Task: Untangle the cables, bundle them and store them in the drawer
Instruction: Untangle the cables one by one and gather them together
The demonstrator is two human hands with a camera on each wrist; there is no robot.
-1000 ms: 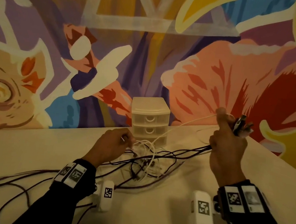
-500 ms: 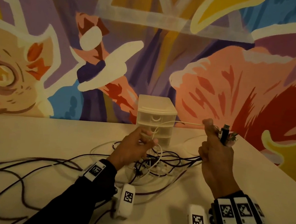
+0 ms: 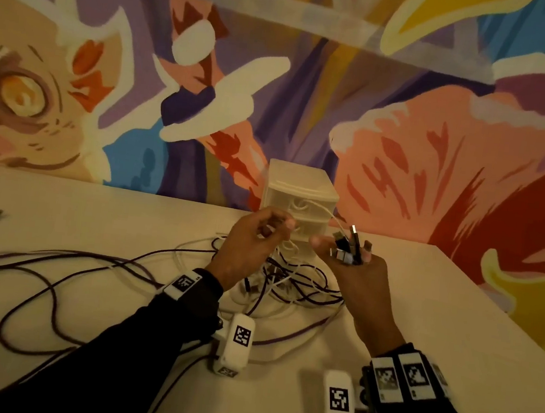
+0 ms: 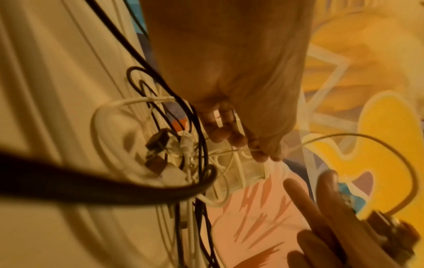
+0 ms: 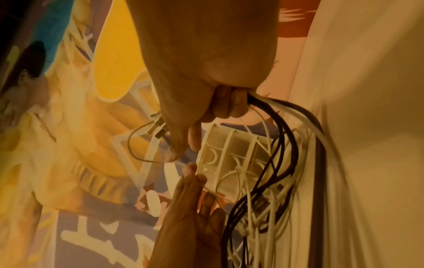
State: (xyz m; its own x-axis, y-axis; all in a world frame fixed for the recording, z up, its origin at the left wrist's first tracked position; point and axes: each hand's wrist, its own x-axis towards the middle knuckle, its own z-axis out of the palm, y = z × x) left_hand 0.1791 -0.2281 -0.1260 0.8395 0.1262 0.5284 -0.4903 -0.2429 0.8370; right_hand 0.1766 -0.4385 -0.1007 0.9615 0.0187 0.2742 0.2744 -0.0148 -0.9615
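Both hands raised over the cable tangle, just in front of the drawer unit.

The right hand (image 3: 359, 274) is closed round a bunch of cable ends, dark and white, whose plugs (image 3: 347, 245) stick up above its fingers. The left hand (image 3: 250, 247) pinches a thin white cable (image 4: 371, 145) between thumb and fingertips; that cable arcs over to the plugs. The tangled cables (image 3: 294, 281) lie on the tabletop (image 3: 97, 209) toward its far edge, dark strands trailing to the left edge. The small plastic drawer unit (image 3: 301, 189) stands at the far edge against the painted wall (image 3: 437, 139), drawers closed.
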